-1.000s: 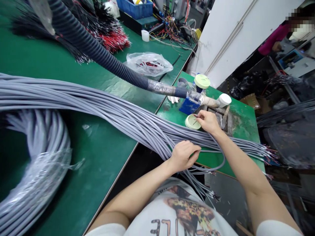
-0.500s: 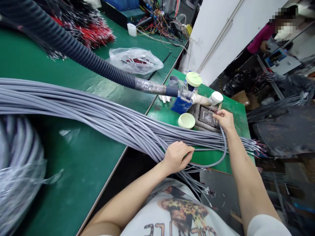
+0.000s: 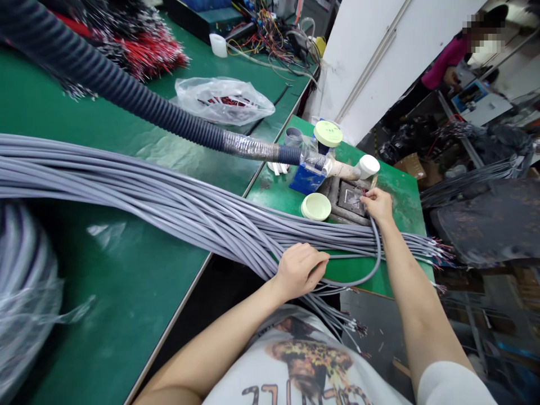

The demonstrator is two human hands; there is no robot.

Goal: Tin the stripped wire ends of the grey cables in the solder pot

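My right hand [image 3: 378,206] pinches the end of a grey cable [image 3: 377,256], whose thin stripped wires point down at the shiny middle of a square, dirty-edged pot [image 3: 333,209], which looks like a solder pot. Whether the wire tips touch the surface is too small to tell. From that hand the cable bends down in a loop and back toward my left hand [image 3: 301,270]. My left hand lies at the near side of a thick bundle of grey cables [image 3: 202,211], its fingers curled round cable; how many strands it grips is hidden.
A ribbed hose [image 3: 169,121] slants across to a nozzle beside the pot. Around it stand a pale green tub [image 3: 316,207], a lidded jar [image 3: 328,134], a white cup [image 3: 368,167] and a blue box [image 3: 306,178]. A plastic bag [image 3: 225,102] lies behind. One person [image 3: 439,67] is at far right.
The view has shifted slightly, so most things sit a little further left. Both hands keep their hold, and the right hand stays over the pot with the cable end.
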